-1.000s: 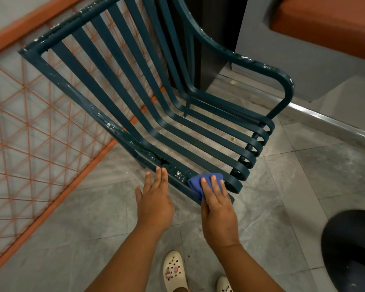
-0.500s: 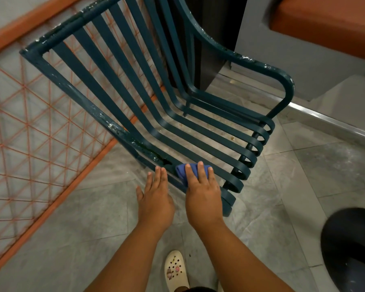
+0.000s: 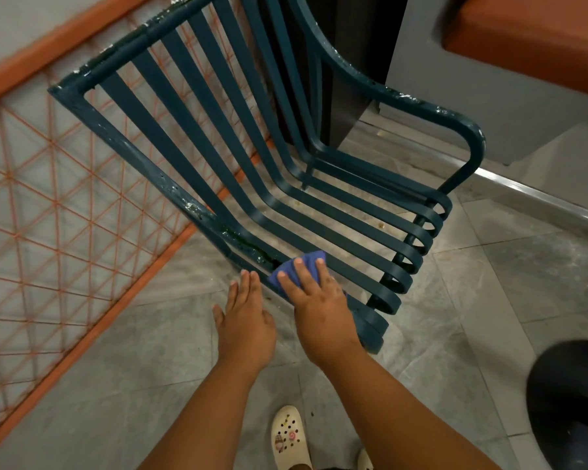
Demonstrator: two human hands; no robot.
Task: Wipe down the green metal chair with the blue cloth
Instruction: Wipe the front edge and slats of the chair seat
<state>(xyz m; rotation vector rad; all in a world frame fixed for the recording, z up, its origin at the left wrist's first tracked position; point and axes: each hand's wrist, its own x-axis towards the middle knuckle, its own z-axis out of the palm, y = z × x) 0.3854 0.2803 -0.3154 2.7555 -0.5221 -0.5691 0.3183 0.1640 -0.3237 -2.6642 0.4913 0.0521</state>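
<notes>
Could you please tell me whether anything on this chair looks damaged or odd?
Yes. The paint on the green metal chair is chipped: pale flecks along the near side rail and the far armrest. A dark, wet-looking smear sits on that rail just beyond the blue cloth.

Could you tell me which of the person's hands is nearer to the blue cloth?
Right. The right hand presses flat on the blue cloth; the left hand is just left of it, fingers straight.

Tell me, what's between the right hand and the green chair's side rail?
The blue cloth. The head view shows it lying flat on the near side rail of the green chair, pressed down by the straight fingers of the right hand.
</notes>
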